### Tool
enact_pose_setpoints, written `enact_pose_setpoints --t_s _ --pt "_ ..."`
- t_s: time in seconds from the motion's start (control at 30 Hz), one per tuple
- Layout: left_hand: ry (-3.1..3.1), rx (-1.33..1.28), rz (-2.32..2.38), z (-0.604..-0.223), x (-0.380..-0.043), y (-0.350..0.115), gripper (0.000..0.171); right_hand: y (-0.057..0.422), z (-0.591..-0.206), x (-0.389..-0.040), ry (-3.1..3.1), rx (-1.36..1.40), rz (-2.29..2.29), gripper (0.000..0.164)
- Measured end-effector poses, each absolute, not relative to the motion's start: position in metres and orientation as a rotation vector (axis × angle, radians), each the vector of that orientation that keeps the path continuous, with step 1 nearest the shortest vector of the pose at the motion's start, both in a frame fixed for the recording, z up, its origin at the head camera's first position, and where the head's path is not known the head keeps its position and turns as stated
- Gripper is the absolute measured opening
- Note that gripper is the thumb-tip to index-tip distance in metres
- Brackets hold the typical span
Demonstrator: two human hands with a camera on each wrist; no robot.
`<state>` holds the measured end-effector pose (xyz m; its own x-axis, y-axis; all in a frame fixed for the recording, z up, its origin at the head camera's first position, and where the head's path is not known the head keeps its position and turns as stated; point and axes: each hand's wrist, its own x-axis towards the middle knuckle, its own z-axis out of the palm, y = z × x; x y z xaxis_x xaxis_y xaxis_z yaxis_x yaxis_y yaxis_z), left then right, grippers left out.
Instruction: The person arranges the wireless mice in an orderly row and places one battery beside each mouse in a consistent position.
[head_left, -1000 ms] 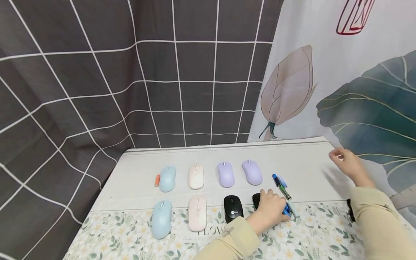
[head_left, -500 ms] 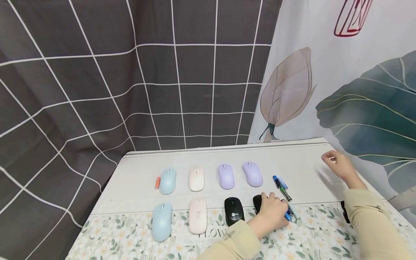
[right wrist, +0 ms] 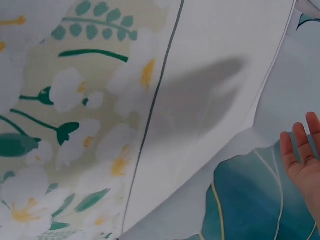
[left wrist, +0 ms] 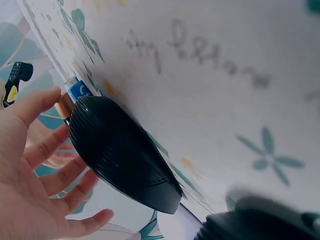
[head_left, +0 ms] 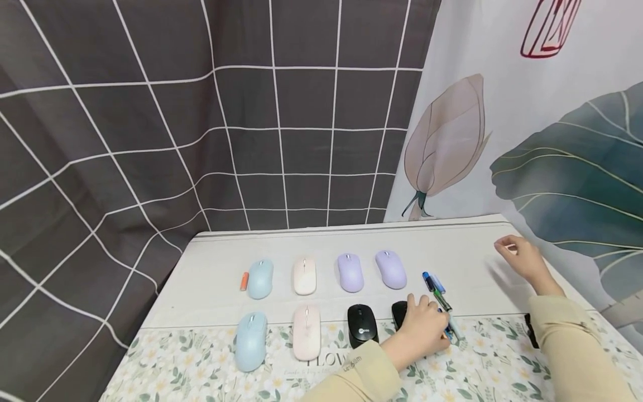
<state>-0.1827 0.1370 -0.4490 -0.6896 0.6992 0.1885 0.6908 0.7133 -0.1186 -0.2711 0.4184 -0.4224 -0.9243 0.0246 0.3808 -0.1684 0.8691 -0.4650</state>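
My left hand (head_left: pixel 423 326) is over the right-hand black mouse (head_left: pixel 399 314), which it partly covers in the head view. In the left wrist view the thumb and index finger pinch a copper-orange battery (left wrist: pixel 64 106) beside the black mouse (left wrist: pixel 117 147). Just behind it shows a blue battery (left wrist: pixel 79 90). The other fingers spread along the mouse's side. My right hand (head_left: pixel 522 258) hovers over the table's right side, fingers loosely bent and holding nothing; the right wrist view shows part of this hand (right wrist: pixel 305 160).
Another black mouse (head_left: pixel 361 324) sits to the left. Further round are blue mice (head_left: pixel 260 279), pale pink mice (head_left: pixel 306 333) and purple mice (head_left: pixel 350 272). An orange battery (head_left: pixel 244 281) lies at left. Several blue and green batteries (head_left: pixel 442 301) lie right of the left hand.
My right hand has drifted left and then steadied. The left hand has shifted slightly, and an orange bit now shows by its fingertips where blue showed before. The mice have stayed in place.
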Motion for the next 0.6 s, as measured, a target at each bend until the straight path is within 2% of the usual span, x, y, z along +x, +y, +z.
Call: enact_pose_setpoints --t_s 0.13,0.33,0.5,0.6 --pt "-2.690 -1.143 0.019 -0.445 -0.184 0.134 0.011 0.414 -0.417 -0.273 -2.665 0.147 0.681 0.026" --pt "-2.712 -1.192 -0.140 -0.439 -0.189 0.129 0.014 0.401 -0.403 -0.282 -2.619 0.248 0.644 0.020" --pt "-2.743 -1.267 -0.296 -0.438 -0.194 0.122 0.022 0.384 -0.398 -0.285 -2.574 0.350 0.638 0.015" --pt "-2.746 -1.300 -0.264 -0.436 -0.195 0.118 0.016 0.374 -0.396 -0.286 -2.564 0.391 0.623 0.015"
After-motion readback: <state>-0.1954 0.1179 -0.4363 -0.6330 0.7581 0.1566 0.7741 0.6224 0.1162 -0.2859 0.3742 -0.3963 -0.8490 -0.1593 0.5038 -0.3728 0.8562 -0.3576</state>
